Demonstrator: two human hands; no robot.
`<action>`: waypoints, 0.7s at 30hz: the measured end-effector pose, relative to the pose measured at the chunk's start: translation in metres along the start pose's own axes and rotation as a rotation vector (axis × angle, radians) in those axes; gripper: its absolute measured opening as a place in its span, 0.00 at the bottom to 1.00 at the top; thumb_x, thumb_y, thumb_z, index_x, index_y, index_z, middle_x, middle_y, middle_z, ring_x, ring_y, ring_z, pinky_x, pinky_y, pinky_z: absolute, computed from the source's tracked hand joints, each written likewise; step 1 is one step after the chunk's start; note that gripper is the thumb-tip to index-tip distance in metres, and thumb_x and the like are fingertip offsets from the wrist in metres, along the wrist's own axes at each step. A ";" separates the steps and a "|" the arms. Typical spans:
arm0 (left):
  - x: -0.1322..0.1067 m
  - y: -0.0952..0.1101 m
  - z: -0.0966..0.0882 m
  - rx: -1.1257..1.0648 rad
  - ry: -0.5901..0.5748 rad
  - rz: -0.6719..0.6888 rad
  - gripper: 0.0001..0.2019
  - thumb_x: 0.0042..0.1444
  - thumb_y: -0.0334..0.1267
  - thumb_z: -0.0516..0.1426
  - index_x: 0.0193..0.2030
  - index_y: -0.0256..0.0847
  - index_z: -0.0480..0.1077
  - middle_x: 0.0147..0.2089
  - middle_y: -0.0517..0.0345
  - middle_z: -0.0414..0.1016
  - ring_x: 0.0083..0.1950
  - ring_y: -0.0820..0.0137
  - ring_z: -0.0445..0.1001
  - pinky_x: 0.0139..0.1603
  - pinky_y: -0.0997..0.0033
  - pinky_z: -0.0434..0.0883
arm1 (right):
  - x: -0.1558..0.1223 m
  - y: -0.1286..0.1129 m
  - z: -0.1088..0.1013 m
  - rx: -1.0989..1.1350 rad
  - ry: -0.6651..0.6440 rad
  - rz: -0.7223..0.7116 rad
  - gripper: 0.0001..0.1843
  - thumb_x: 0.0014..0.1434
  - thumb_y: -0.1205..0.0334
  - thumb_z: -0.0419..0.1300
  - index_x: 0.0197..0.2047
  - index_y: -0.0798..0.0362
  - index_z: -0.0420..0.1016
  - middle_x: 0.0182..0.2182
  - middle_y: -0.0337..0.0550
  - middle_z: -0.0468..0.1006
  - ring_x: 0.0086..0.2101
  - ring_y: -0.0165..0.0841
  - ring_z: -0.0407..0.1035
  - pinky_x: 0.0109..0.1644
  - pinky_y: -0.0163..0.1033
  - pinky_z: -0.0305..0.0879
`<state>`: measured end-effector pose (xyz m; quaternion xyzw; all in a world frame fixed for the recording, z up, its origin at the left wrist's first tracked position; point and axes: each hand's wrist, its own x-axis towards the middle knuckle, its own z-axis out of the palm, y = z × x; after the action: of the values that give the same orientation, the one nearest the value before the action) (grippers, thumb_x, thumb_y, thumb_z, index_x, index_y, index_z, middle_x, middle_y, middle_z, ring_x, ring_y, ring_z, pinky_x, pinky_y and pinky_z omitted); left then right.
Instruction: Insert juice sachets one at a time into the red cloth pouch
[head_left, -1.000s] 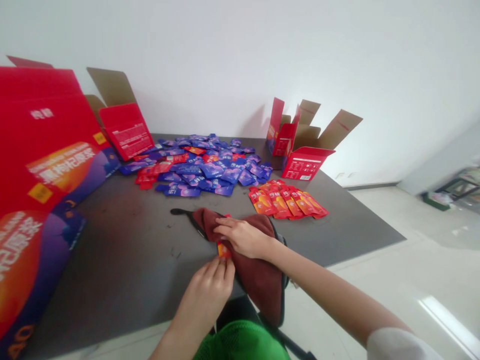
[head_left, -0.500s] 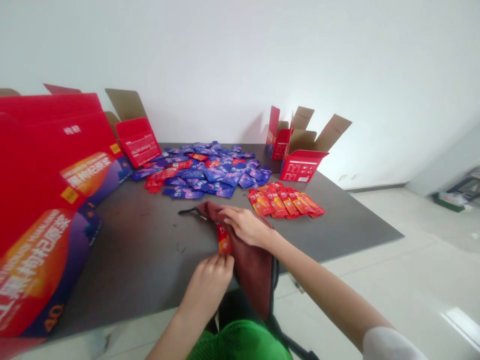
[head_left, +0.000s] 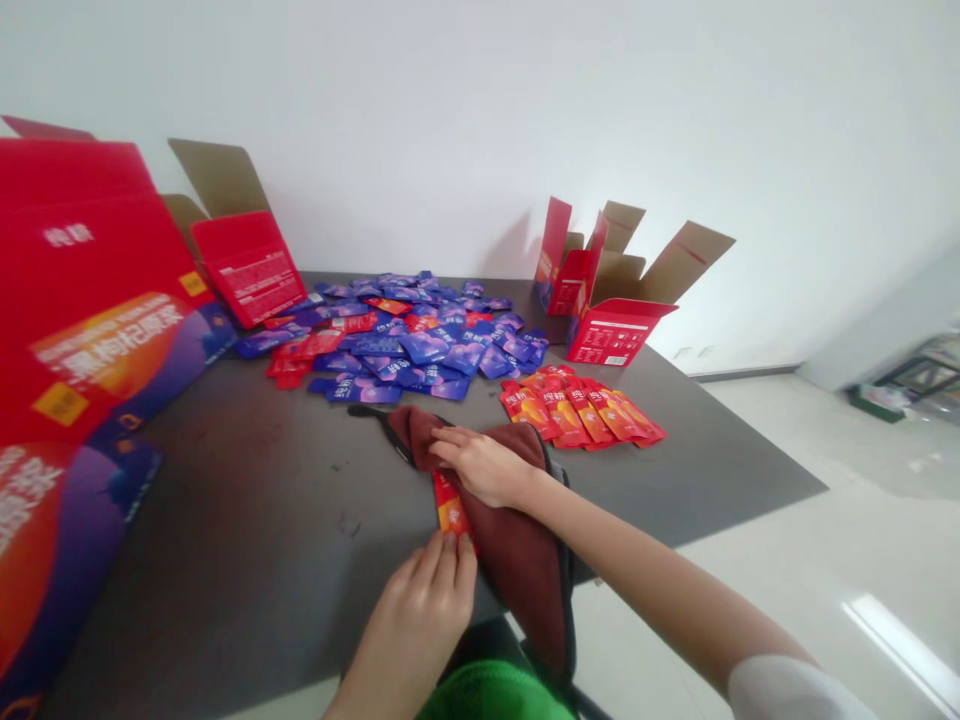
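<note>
Near the table's front edge, my left hand [head_left: 427, 600] is closed on the lower end of a red and orange sachet [head_left: 452, 507]. My right hand [head_left: 480, 462] has its fingers bent around a brown cloth [head_left: 517, 550] with black edging, pressed against the sachet's upper end. That upper end is hidden under the cloth and my fingers. Part of the cloth hangs over the table edge, and a dark strap loop sticks out at its far left. Just right of the cloth lies a fanned row of red and orange sachets [head_left: 577, 408].
A heap of purple sachets [head_left: 427, 345] with some red ones [head_left: 304, 352] spreads across the back of the grey table [head_left: 247, 560]. Tall red cartons [head_left: 97, 240] stand at the left. Two open red cartons [head_left: 619, 335] with raised flaps stand at the back right.
The view has shifted a little to the right. My right hand has pushed the cloth slightly, and more of it shows spread out. My left hand keeps its hold lower on the sachet.
</note>
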<state>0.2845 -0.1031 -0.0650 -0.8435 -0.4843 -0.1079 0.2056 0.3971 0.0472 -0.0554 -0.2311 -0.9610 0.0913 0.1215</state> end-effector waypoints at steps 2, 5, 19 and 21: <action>0.002 0.000 0.000 -0.013 -0.019 -0.012 0.21 0.44 0.18 0.45 0.41 0.31 0.73 0.41 0.45 0.77 0.41 0.63 0.75 0.38 0.69 0.74 | 0.011 0.008 -0.001 0.006 0.008 0.016 0.14 0.58 0.74 0.45 0.45 0.60 0.66 0.51 0.55 0.66 0.53 0.35 0.61 0.56 0.40 0.56; 0.004 0.001 -0.002 -0.039 -0.059 -0.029 0.21 0.45 0.17 0.46 0.41 0.31 0.73 0.40 0.44 0.77 0.41 0.64 0.75 0.38 0.69 0.74 | 0.016 0.009 -0.011 0.016 0.038 0.060 0.12 0.60 0.72 0.45 0.42 0.59 0.66 0.44 0.52 0.71 0.46 0.34 0.67 0.50 0.39 0.61; 0.004 0.001 -0.002 -0.031 -0.015 -0.011 0.20 0.45 0.18 0.45 0.40 0.30 0.73 0.39 0.44 0.77 0.39 0.64 0.75 0.38 0.69 0.74 | -0.035 -0.040 -0.015 -0.015 -0.066 -0.095 0.15 0.59 0.72 0.45 0.47 0.61 0.66 0.54 0.54 0.65 0.60 0.33 0.49 0.63 0.39 0.47; 0.003 0.001 -0.001 -0.026 -0.017 -0.015 0.20 0.46 0.19 0.45 0.40 0.31 0.73 0.40 0.44 0.77 0.41 0.64 0.75 0.39 0.69 0.74 | -0.028 -0.032 -0.010 -0.016 -0.058 -0.115 0.14 0.59 0.72 0.45 0.46 0.61 0.66 0.53 0.54 0.65 0.59 0.32 0.50 0.62 0.39 0.47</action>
<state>0.2863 -0.1017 -0.0637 -0.8435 -0.4907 -0.1086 0.1895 0.4101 0.0074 -0.0436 -0.1739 -0.9765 0.0830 0.0970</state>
